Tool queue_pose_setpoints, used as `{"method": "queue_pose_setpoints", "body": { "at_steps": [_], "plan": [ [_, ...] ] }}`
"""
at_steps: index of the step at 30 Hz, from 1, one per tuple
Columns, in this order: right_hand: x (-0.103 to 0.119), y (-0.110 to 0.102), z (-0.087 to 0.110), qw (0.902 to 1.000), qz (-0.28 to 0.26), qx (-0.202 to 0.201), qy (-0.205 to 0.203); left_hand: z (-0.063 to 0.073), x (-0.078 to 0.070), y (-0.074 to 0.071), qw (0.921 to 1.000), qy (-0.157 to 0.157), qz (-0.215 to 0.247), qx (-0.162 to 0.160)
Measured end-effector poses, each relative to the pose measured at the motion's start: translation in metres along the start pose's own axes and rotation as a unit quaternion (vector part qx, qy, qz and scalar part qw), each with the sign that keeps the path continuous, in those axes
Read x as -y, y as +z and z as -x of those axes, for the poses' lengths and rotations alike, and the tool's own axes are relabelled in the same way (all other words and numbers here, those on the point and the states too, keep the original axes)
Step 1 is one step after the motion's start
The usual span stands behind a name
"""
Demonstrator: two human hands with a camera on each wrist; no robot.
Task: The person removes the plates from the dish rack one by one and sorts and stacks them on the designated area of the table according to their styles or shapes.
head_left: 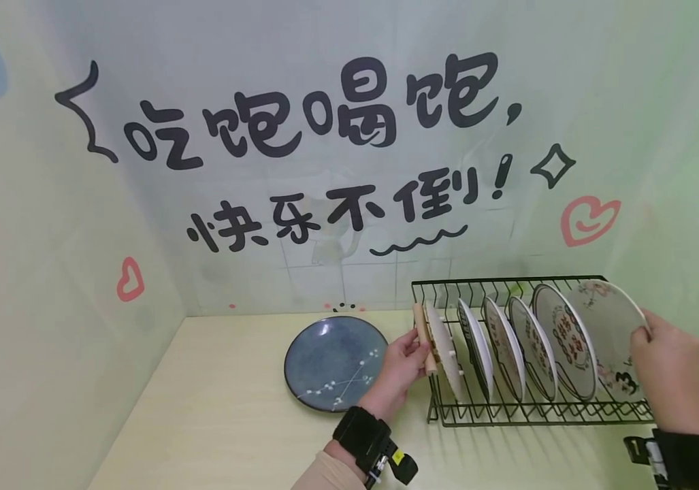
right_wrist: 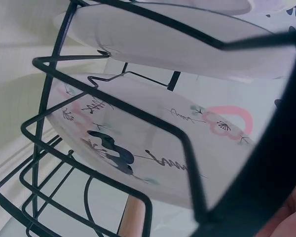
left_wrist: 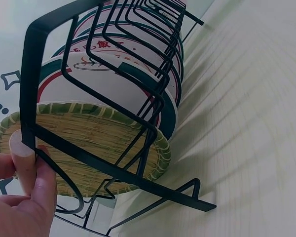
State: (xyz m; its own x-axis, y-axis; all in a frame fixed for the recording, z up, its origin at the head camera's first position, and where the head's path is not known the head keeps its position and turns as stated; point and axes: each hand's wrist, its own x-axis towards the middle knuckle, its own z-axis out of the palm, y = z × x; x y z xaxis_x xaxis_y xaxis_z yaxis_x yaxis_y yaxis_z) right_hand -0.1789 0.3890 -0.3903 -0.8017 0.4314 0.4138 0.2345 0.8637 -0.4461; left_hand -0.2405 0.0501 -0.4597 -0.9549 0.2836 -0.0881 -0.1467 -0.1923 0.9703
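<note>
A black wire dish rack stands on the table, holding a row of upright plates. At its left end my left hand grips the rack's pale wooden handle, thumb and fingers curled round it. A round woven bamboo tray leans just inside that end. In the rightmost place stands a white plate with floral and dark printed marks. My right hand pinches its upper right rim. In the right wrist view, only a bit of that hand shows, behind a black bar.
A dark blue plate with white blossom twigs lies flat on the pale wooden table, left of the rack. Several patterned plates fill the middle slots. A wall with large printed characters rises behind.
</note>
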Motion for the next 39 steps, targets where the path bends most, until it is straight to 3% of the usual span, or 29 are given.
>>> {"method": "queue_pose_setpoints", "body": {
  "at_steps": [6, 14, 25, 31, 34, 39],
  "plan": [
    [-0.001, -0.004, 0.0, 1.0, 0.002, 0.002, -0.006, 0.001, 0.001, 0.003, 1.0, 0.002, 0.001, -0.001],
    [0.011, -0.015, 0.001, 0.997, 0.034, -0.054, -0.044, 0.001, 0.001, 0.004, 1.0, 0.0, 0.009, 0.001],
    [0.014, -0.021, 0.002, 0.9943, 0.023, -0.101, -0.023, 0.0, -0.001, 0.006, 1.0, 0.001, 0.007, 0.006],
    [0.017, -0.023, 0.001, 0.9933, -0.015, -0.115, 0.003, 0.001, -0.002, 0.007, 0.9999, -0.005, 0.012, 0.002],
    [0.017, -0.023, 0.003, 0.9877, -0.045, -0.148, -0.023, 0.001, -0.003, 0.006, 0.9999, -0.009, 0.014, -0.002],
    [0.02, -0.023, 0.004, 0.9682, -0.093, -0.22, -0.073, 0.001, -0.004, 0.006, 0.9999, -0.007, 0.01, -0.002]
  ]
}}
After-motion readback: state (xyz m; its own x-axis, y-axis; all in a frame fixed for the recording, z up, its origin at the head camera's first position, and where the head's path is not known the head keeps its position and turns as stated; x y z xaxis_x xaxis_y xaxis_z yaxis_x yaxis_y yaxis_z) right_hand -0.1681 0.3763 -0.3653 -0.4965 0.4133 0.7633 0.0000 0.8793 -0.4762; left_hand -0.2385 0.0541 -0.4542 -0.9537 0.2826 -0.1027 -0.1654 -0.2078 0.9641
